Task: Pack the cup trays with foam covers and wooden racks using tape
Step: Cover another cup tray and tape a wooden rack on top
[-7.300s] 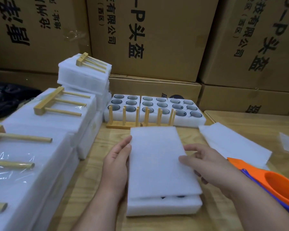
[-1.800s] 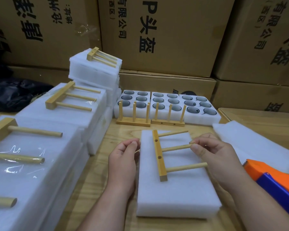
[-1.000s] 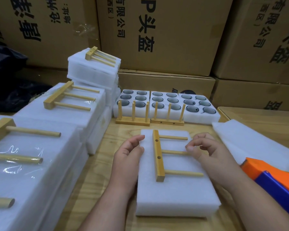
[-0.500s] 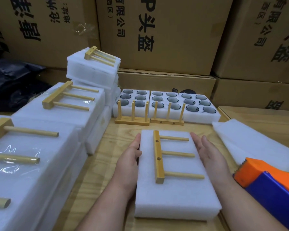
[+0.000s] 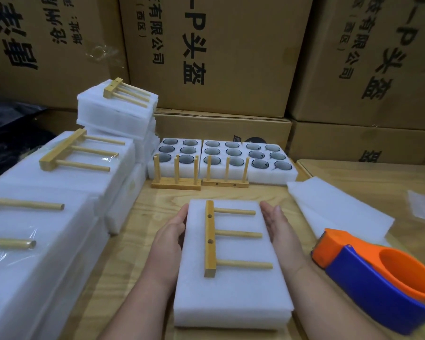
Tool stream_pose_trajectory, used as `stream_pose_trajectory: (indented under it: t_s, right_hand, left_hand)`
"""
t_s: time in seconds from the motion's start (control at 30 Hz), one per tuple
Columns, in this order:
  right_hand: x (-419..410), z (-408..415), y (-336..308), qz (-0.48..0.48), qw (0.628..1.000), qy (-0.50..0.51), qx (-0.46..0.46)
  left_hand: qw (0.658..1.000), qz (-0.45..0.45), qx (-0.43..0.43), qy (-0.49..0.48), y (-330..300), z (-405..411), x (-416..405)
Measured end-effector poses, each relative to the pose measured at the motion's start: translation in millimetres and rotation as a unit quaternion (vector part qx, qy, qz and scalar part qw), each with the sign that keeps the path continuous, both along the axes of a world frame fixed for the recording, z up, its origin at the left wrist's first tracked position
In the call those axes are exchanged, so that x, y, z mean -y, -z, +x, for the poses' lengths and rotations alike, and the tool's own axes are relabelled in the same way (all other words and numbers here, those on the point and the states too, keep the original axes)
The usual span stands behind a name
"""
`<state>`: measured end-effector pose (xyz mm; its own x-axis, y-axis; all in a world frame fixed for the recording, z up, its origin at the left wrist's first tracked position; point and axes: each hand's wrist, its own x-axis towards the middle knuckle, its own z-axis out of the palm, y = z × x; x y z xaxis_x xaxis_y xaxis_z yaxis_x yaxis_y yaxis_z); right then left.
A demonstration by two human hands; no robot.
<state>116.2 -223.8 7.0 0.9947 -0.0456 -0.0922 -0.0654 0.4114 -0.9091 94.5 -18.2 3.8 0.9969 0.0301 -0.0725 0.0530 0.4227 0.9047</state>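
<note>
The cups under the white foam cover sheet (image 5: 233, 285) are hidden, and only the front edge of the white foam cup tray (image 5: 231, 321) beneath shows. The orange and blue plastic tape dispenser (image 5: 378, 276) is cut off at the right edge, as are the taped white foam packs with wooden racks (image 5: 47, 217) at the left. A pale wooden rack with three round pegs (image 5: 210, 239) lies flat on the soft, matte cover, its square bar to the left and pegs pointing right. The left hand (image 5: 168, 244) and right hand (image 5: 279, 231) press straight, flat fingers against the tray's long sides. Behind stand two upright wooden racks (image 5: 199, 184) before uncovered white foam trays of dark round cups (image 5: 223, 155), on the grained wooden table (image 5: 138, 231).
</note>
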Motion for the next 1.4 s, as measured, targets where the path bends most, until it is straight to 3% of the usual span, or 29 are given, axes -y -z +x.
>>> stream_pose_trajectory:
  t_s: [0.17,0.33,0.5,0.57,0.63,0.73,0.8,0.87,0.93,1.0,1.03,1.1,1.23,1.4]
  right_hand:
    - [-2.6,-12.3,-8.4,0.032,0.999,-0.004,-0.030]
    - [2.8,-30.2,-8.7,0.001,0.998,0.011,-0.064]
    - [18.1,-53.2,-14.6,0.061,0.994,-0.012,-0.092]
    - [23.3,-71.0,-17.6,0.012,0.996,-0.016,-0.085]
    - [34.9,-90.8,-23.3,-0.128,0.991,0.006,-0.030]
    - [67.9,-110.9,-51.5,-0.361,0.922,0.084,0.110]
    - [96.2,-113.8,-72.7,-0.526,0.824,0.165,0.132]
    - [125.8,-112.1,-83.6,-0.693,0.704,0.155,0.029]
    - [145.2,-112.8,-82.0,-0.787,0.607,0.064,-0.086]
    - [153.2,-116.1,-71.3,-0.837,0.538,-0.006,-0.100]
    - [155.7,-117.4,-66.5,-0.845,0.528,-0.016,-0.085]
    - [159.5,-118.8,-60.7,-0.834,0.550,-0.006,-0.050]
    - [161.6,-127.6,-65.2,-0.742,0.666,0.051,0.050]
    - [138.6,-135.4,-79.5,-0.663,0.697,0.073,0.263]
  left_hand:
    - [1.000,0.025,0.008,-0.013,-4.7,-22.2,0.7]
    - [0.999,0.031,0.001,-0.011,-8.2,-49.8,2.7]
    - [0.997,0.065,0.011,-0.051,3.4,-83.3,-4.9]
    - [0.995,0.085,0.015,-0.052,2.2,-91.1,-6.1]
    - [0.993,0.100,0.016,-0.056,2.9,-93.5,-6.6]
    - [0.991,0.109,0.019,-0.069,6.0,-92.8,-5.5]
    - [0.991,0.116,0.023,-0.068,8.4,-92.7,-6.1]
    - [0.990,0.124,0.023,-0.063,12.2,-92.9,-7.1]
    - [0.993,0.104,0.012,-0.062,11.5,-93.2,-6.9]
    - [0.996,0.065,-0.010,-0.056,4.4,-94.6,-5.4]
    - [0.997,0.048,-0.019,-0.055,-0.2,-95.5,-4.5]
    - [0.996,0.041,-0.015,-0.076,-8.4,-99.4,-3.5]
    - [0.966,0.154,0.085,-0.188,-30.4,-117.9,-3.4]
    - [0.947,0.233,0.196,-0.106,-86.1,-144.2,8.5]
